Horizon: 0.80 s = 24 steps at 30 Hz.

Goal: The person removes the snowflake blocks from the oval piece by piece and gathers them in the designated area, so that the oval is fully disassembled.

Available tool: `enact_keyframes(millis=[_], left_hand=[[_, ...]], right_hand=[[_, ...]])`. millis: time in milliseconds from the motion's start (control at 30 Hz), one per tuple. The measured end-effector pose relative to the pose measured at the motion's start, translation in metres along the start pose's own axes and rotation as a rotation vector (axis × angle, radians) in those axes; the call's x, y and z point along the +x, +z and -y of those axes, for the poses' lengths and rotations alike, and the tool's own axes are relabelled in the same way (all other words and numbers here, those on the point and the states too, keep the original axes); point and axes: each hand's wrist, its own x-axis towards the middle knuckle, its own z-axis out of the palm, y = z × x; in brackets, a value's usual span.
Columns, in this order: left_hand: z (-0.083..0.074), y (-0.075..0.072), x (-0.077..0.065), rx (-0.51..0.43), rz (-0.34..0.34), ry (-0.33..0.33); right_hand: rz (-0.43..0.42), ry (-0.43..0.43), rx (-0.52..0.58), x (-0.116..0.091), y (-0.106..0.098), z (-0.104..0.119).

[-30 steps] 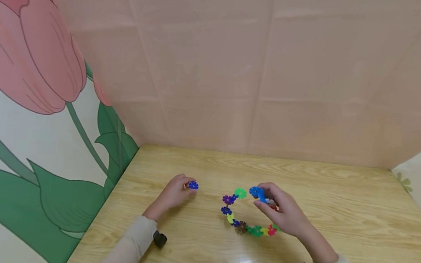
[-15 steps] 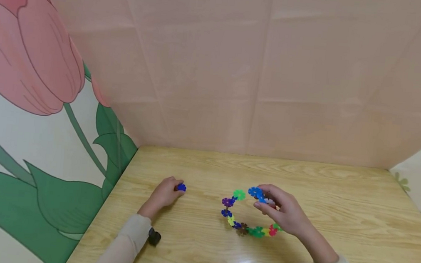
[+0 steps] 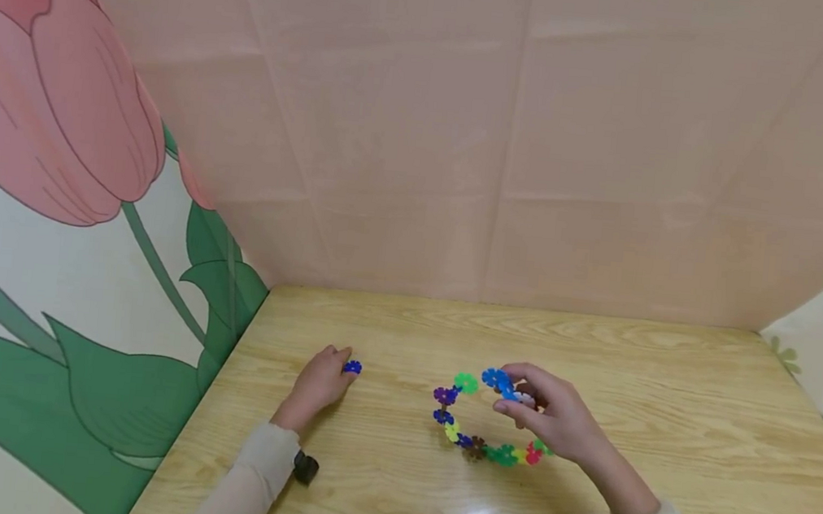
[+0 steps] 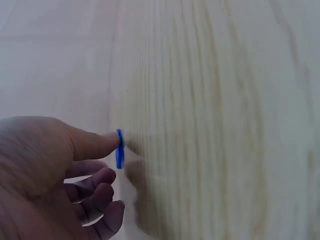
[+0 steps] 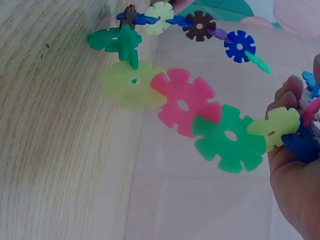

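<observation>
The left hand (image 3: pixel 316 381) pinches a blue disc (image 3: pixel 353 366) at its two o'clock; the right hand (image 3: pixel 555 412) pinches the chain (image 3: pixel 504 454), looping towards eight.

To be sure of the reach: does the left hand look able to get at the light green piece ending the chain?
Most likely yes: the way across the table looks free, though the purple piece sits close beside the light green piece, and the left hand touches a separate blue piece.
</observation>
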Motion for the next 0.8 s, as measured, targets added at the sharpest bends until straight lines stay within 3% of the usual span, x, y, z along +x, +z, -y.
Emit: enact_keyframes(millis=[167,300,533,667,800], left_hand=[[-0.021,-0.007,-0.008,-0.033,-0.086,0.049],[-0.053,-0.019,-0.015,-0.069,-0.119,0.161],[-0.107,-0.038,-0.031,-0.212,-0.161,0.382],[-0.13,-0.045,-0.04,-0.259,-0.206,0.532],[-0.146,-0.047,-0.047,-0.3,-0.202,0.645]], right_hand=[[-0.018,-0.037,-0.012,0.0,0.002,-0.002],[-0.006,-0.034,0.003,-0.001,0.002,0.0],[-0.002,-0.033,0.011,0.0,0.002,0.002],[0.002,-0.022,0.005,0.001,0.002,0.001],[0.014,-0.03,0.03,0.001,0.002,0.002]])
